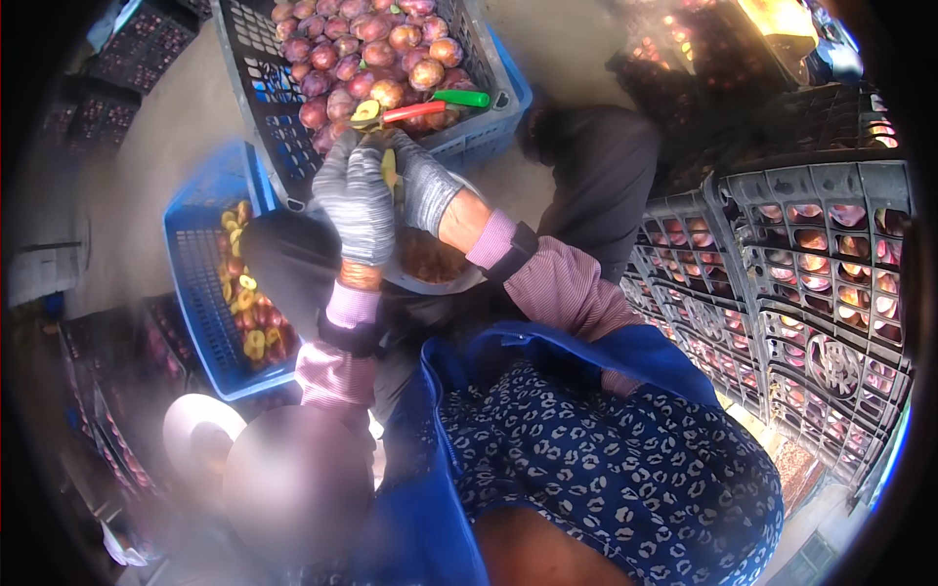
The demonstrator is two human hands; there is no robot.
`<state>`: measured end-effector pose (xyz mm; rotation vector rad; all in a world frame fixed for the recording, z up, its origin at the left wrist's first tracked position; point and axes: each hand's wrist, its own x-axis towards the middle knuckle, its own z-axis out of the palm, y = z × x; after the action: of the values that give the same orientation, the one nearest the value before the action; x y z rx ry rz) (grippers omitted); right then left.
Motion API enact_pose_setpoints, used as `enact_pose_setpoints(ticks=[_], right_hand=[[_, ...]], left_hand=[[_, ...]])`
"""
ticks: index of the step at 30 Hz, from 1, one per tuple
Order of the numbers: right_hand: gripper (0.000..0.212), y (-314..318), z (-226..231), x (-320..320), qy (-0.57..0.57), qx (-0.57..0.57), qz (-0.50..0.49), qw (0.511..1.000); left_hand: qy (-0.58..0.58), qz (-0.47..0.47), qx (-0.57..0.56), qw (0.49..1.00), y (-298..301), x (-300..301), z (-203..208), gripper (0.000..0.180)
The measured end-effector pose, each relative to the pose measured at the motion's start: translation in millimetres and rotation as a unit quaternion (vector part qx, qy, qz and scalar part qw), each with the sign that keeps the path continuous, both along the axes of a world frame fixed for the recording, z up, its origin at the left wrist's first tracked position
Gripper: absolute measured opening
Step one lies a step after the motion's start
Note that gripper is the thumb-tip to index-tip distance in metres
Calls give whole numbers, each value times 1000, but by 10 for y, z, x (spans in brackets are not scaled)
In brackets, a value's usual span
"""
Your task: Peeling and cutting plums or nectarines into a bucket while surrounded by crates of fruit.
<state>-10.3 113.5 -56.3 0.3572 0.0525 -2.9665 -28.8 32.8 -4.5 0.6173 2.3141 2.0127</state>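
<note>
My two hands, in grey striped knit gloves, meet fingertip to fingertip over my lap, and the red-and-green-handled metal hand tool point(413, 112) lies just beyond them, crosswise at the near edge of the heap of round purple-red plums point(374, 54) in the black plastic lattice crate point(261, 146). Its long axis slants: the metal head points left, close to the fingertips of my left hand point(354, 200), while the handles fan out to the right, slightly away from me, the green one farther out. That puts the handles nearer my right hand point(427, 186), straight past its fingers, and I'd judge that any move with the tool turns on this. A cut plum half with yellow flesh point(367, 110) sits at the head. Between my hands shows a narrow yellow-green piece point(389, 172), probably plum flesh, though the haze and gloves make that uncertain. My fingers are bent inward on both sides, but with their tips hidden I cannot tell which hand grips it, or whether either touches the tool. The blue plastic crate of cut plums point(205, 195) stands to my left.
</note>
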Motion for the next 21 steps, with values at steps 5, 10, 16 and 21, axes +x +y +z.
enact_pose_setpoints(ticks=[5, 10, 16, 21], right_hand=[[39, 318, 254, 125, -55, 167, 62, 982], [56, 298, 359, 116, -16, 157, 104, 982], [47, 295, 860, 36, -22, 320, -32, 947], [42, 335, 1275, -225, 65, 542, -87, 833]], left_hand=[[-337, -41, 330, 881, -211, -240, -173, 28], [-436, -91, 430, 785, -459, -216, -110, 23], [-463, -62, 424, 776, -593, 247, 73, 31], [-514, -185, 380, 746, -611, 376, 97, 35]])
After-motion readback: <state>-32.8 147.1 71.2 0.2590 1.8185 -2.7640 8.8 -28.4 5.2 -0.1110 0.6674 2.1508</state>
